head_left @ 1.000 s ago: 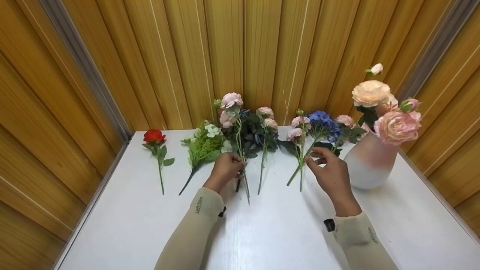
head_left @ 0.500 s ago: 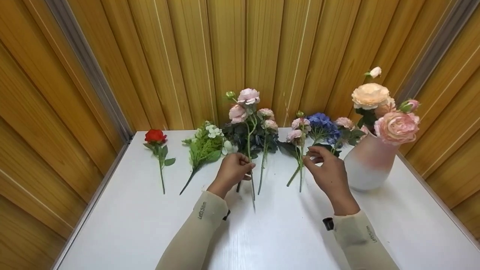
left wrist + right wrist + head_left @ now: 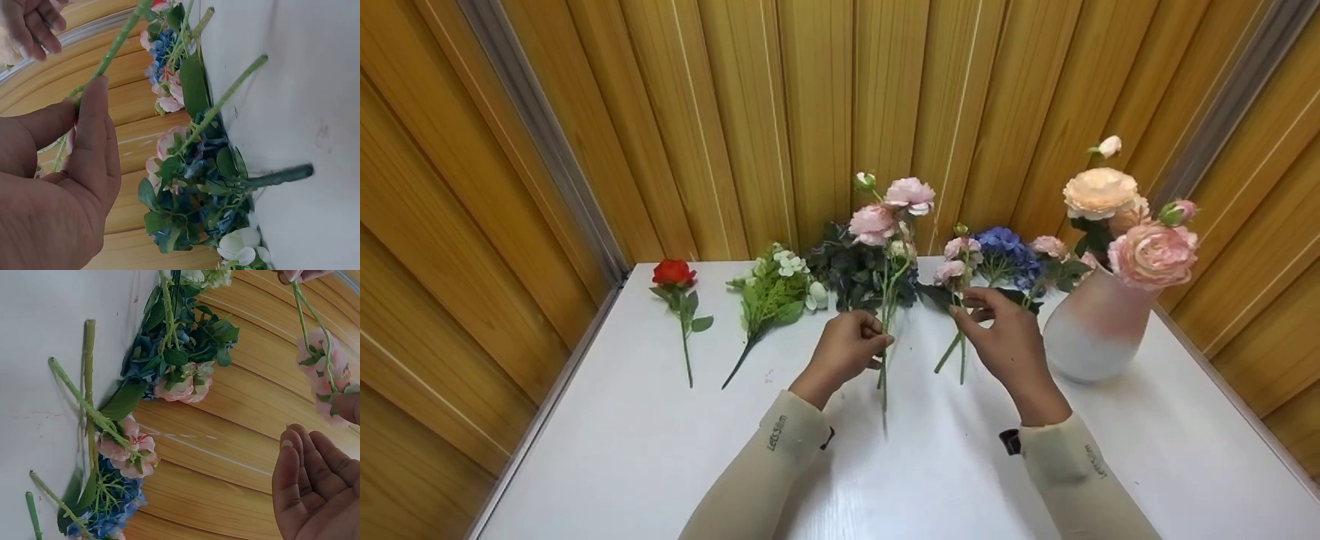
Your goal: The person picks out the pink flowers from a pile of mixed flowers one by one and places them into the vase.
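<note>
My left hand (image 3: 847, 346) pinches the green stem (image 3: 119, 42) of a pink flower spray (image 3: 873, 225) between thumb and fingertips. The spray stands upright above the table, two blooms and a bud at its top, its lower stem hanging below the hand. In the right wrist view its pink blooms (image 3: 323, 363) hang beyond the right thumb. My right hand (image 3: 1006, 337) holds nothing; its fingers (image 3: 306, 464) are loosely bent and apart from the thumb. It overlaps the stems of another pink spray (image 3: 951, 271) in the head view. A blue hydrangea (image 3: 1006, 251) lies just behind it.
A pink-and-white vase (image 3: 1099, 334) with peach and pink roses (image 3: 1153, 255) stands at the right. Along the back of the white table (image 3: 645, 465) lie a red rose (image 3: 673, 273), a green sprig with white blossoms (image 3: 769, 300) and dark foliage (image 3: 847, 266). Wood-look panels (image 3: 810, 112) rise behind.
My left hand has moved right with the pink spray, which now overlaps another pink flower lying behind it. My right hand has shifted slightly left.
</note>
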`<state>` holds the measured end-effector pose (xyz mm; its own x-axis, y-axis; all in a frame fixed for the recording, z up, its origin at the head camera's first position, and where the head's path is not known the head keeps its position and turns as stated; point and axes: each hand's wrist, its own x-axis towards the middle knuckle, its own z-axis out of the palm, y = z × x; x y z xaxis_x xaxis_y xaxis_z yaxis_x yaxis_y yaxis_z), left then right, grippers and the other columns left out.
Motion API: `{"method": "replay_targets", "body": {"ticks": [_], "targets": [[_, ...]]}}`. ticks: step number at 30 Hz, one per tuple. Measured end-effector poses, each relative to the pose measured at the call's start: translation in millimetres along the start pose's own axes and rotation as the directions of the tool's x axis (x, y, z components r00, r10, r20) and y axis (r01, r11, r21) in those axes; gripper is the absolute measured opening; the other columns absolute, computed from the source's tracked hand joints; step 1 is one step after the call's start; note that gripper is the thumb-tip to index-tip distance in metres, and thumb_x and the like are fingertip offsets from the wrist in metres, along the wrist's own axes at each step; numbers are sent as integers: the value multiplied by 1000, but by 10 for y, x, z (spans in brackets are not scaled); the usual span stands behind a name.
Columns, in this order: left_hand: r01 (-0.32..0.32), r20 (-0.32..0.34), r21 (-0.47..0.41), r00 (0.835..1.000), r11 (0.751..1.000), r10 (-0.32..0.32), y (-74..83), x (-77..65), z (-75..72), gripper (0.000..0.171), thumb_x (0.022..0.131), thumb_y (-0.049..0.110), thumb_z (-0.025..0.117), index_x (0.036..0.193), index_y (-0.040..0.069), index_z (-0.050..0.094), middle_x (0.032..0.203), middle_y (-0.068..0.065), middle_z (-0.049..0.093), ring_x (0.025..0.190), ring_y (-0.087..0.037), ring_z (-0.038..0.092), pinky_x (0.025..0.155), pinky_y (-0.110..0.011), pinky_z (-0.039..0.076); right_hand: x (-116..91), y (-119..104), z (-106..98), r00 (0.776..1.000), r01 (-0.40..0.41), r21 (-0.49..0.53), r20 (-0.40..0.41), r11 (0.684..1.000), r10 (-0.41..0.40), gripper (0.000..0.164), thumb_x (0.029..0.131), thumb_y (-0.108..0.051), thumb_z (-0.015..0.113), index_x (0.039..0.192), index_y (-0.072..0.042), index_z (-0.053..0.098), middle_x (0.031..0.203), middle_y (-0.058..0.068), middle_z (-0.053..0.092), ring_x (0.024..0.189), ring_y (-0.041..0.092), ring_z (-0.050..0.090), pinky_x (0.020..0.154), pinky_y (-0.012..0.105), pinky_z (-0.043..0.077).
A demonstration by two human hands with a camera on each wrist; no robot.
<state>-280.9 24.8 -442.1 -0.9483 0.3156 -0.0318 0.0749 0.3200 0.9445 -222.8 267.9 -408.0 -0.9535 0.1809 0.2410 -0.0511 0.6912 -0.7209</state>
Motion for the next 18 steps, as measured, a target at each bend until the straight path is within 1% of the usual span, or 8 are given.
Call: {"method": "replay_targets", "body": {"ticks": [2,4,7,13,16,18], "targets": [[-15,5,7,1000,1000,15,11,-15,28,10,107,10,80,106,5,71,94,-5,71,83,-17,77,75,-33,73,-2,-26,3,1000,9,2,0,1000,-9,51,112,-38,74,155,-12,68,146,18,77,131,39,74,111,63,61],[-31,14,8,999,999,31,20,-28,54,11,107,9,80,106,5,70,95,-6,71,84,-18,77,78,-37,74,3,-44,11,1000,15,4,0,1000,-15,50,113,-38,74,155,-12,68,146,18,77,131,39,74,110,63,62],[-49,22,9,999,999,49,39,-53,92,11,107,8,81,107,5,70,96,-6,73,84,-18,78,79,-39,74,18,-84,18,1000,7,25,12,1000,-7,50,113,-40,73,155,-13,68,147,17,76,133,39,74,110,62,62],[-73,26,40,997,997,72,65,-79,161,12,105,7,82,105,6,71,96,-6,76,83,-16,78,71,-29,72,58,-153,32,998,-23,106,65,994,16,54,114,-49,69,156,-14,68,154,15,73,141,39,70,116,61,61],[-79,33,54,996,995,77,64,-89,191,12,105,8,83,104,7,71,96,-6,76,83,-16,79,71,-28,71,68,-184,45,996,-37,161,91,986,23,54,114,-50,69,156,-15,69,151,14,75,139,37,72,118,60,61],[-86,38,53,996,995,84,62,-100,207,12,105,8,83,104,7,70,96,-6,77,82,-15,79,71,-28,71,71,-199,56,995,-39,196,101,980,19,53,114,-49,69,155,-15,70,148,14,77,135,35,75,117,59,62]]}}
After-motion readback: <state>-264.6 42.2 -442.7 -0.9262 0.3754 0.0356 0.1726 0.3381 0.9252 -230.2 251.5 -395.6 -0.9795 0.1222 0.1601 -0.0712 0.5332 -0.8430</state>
